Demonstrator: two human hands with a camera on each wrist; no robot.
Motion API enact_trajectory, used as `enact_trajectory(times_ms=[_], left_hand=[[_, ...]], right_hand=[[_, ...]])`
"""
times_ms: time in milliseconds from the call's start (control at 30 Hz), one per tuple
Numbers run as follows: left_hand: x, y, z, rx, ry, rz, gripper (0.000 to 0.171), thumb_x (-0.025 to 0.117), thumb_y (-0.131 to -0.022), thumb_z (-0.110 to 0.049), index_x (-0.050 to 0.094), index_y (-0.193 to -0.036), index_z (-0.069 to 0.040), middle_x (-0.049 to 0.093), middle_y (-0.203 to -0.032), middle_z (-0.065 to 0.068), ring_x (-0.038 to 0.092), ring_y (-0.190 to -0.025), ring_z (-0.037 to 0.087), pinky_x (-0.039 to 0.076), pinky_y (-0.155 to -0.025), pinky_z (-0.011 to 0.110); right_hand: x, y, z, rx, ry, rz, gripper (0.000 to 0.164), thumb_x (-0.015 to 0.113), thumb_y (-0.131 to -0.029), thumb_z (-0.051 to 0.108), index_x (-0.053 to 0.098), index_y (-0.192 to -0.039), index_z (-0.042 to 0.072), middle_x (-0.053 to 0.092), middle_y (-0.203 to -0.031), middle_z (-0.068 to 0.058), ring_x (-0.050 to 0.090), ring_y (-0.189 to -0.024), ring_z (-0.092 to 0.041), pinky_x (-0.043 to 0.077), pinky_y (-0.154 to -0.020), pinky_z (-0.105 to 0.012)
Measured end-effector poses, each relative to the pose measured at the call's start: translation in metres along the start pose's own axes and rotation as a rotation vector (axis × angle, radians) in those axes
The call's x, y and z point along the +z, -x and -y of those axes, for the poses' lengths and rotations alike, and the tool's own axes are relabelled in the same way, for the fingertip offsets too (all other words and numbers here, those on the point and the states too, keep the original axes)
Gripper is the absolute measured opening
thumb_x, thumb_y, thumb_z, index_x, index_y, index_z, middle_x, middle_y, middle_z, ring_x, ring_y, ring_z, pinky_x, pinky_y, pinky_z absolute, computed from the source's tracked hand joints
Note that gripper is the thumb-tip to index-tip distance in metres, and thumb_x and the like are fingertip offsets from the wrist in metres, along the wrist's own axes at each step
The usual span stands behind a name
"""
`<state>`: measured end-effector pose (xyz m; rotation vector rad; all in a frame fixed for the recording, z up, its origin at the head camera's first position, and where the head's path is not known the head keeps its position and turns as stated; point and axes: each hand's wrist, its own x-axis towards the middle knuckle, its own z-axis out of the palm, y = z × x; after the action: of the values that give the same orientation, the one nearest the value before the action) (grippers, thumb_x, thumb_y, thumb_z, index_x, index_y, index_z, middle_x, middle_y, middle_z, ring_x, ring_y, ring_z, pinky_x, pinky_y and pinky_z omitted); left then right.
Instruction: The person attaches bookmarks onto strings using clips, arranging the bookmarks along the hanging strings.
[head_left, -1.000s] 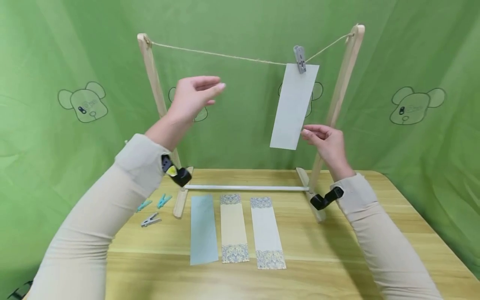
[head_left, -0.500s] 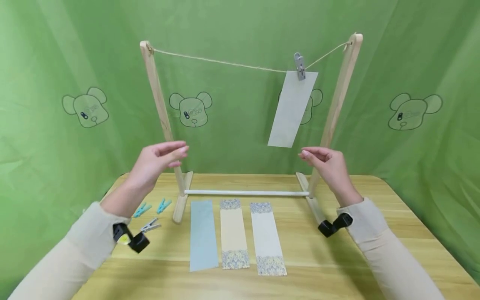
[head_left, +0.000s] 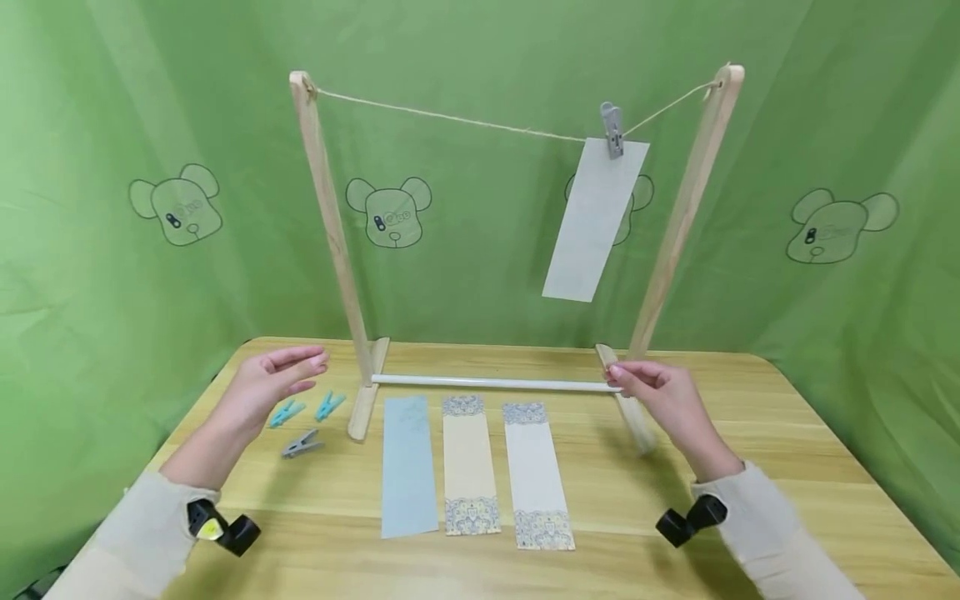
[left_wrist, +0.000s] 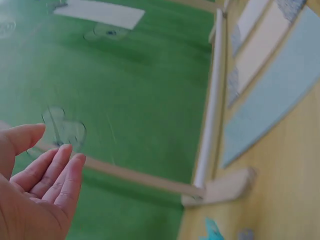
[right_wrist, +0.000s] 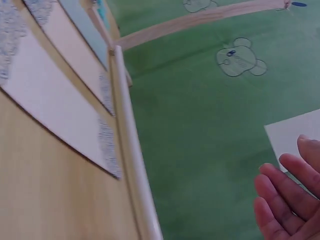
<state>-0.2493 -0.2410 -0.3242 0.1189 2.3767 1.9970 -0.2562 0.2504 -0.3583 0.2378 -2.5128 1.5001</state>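
Observation:
A pale paper strip (head_left: 592,225) hangs tilted from the string (head_left: 450,116), held near its top by a grey clothespin (head_left: 612,133). My left hand (head_left: 266,387) is in the air near two teal clothespins (head_left: 328,406) and a grey clothespin (head_left: 302,444) on the table. It holds nothing; its fingers are loosely bent. Below the hanging strip and near the rack's right foot, my right hand (head_left: 660,400) hovers with relaxed fingers and nothing in them. Flat on the table lie a light blue strip (head_left: 408,467), a cream strip (head_left: 470,467) and a white strip (head_left: 537,471), the last two with patterned ends.
The wooden rack has a left post (head_left: 333,225), a right post (head_left: 690,208) and a white crossbar (head_left: 487,383) low between its feet. A green curtain (head_left: 480,275) with printed bear heads hangs behind the wooden table (head_left: 480,575).
Both hands have come down, the left one also moving leftward from in front of the string. The clipped strip stays hanging, and the strips and clothespins on the table have not moved.

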Motion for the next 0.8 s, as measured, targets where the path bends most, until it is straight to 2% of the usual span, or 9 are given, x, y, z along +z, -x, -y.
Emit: enact_trajectory(times_ms=[133,267,433,533,700,800], left_hand=[[-0.009,0.003,0.022,-0.014,-0.003,-0.036,0.056,0.065,-0.09,-0.026,0.047,-0.131,0.007,0.065,-0.099,-0.019,0.062,-0.094,-0.002,0.051,-0.085,0.019],[-0.02,0.003,0.04,-0.017,0.014,-0.08,0.057,0.065,-0.09,-0.027,0.047,-0.132,0.008,0.064,-0.096,-0.022,0.063,-0.092,-0.003,0.051,-0.083,0.016],[-0.032,0.005,0.06,-0.04,0.033,-0.102,0.06,0.065,-0.09,-0.025,0.043,-0.134,0.01,0.064,-0.094,-0.025,0.062,-0.09,-0.006,0.051,-0.081,0.014],[-0.038,0.007,0.07,-0.056,0.016,-0.115,0.065,0.065,-0.09,-0.025,0.038,-0.135,0.012,0.063,-0.093,-0.027,0.061,-0.089,-0.008,0.05,-0.081,0.013],[-0.046,0.011,0.081,-0.082,0.007,-0.115,0.066,0.064,-0.091,-0.025,0.035,-0.137,0.013,0.062,-0.093,-0.028,0.059,-0.089,-0.009,0.05,-0.084,0.015],[-0.05,0.013,0.086,-0.104,0.011,-0.113,0.065,0.064,-0.091,-0.023,0.033,-0.138,0.012,0.063,-0.095,-0.027,0.059,-0.09,-0.009,0.05,-0.085,0.016]], right_hand=[[0.013,0.009,-0.012,0.058,0.05,0.021,0.042,0.061,-0.091,0.036,0.064,-0.115,0.002,0.071,-0.103,-0.009,0.064,-0.088,-0.002,0.049,-0.079,-0.013],[0.025,0.017,-0.02,0.086,0.082,0.043,0.043,0.061,-0.091,0.038,0.064,-0.117,0.004,0.068,-0.111,-0.013,0.061,-0.092,-0.002,0.048,-0.081,-0.015],[0.037,0.028,-0.027,0.126,-0.024,0.118,0.041,0.061,-0.093,0.028,0.059,-0.121,-0.002,0.064,-0.117,-0.017,0.061,-0.093,-0.003,0.048,-0.084,-0.016],[0.045,0.032,-0.03,0.152,-0.072,0.143,0.041,0.061,-0.093,0.023,0.056,-0.122,-0.005,0.062,-0.119,-0.021,0.062,-0.097,-0.01,0.048,-0.084,-0.016],[0.061,0.039,-0.032,0.208,-0.095,0.156,0.046,0.063,-0.091,0.023,0.053,-0.125,-0.006,0.059,-0.122,-0.022,0.061,-0.104,-0.024,0.051,-0.084,-0.021],[0.071,0.044,-0.032,0.241,-0.096,0.158,0.047,0.065,-0.09,0.021,0.052,-0.126,-0.006,0.059,-0.121,-0.022,0.06,-0.101,-0.024,0.052,-0.083,-0.023]])
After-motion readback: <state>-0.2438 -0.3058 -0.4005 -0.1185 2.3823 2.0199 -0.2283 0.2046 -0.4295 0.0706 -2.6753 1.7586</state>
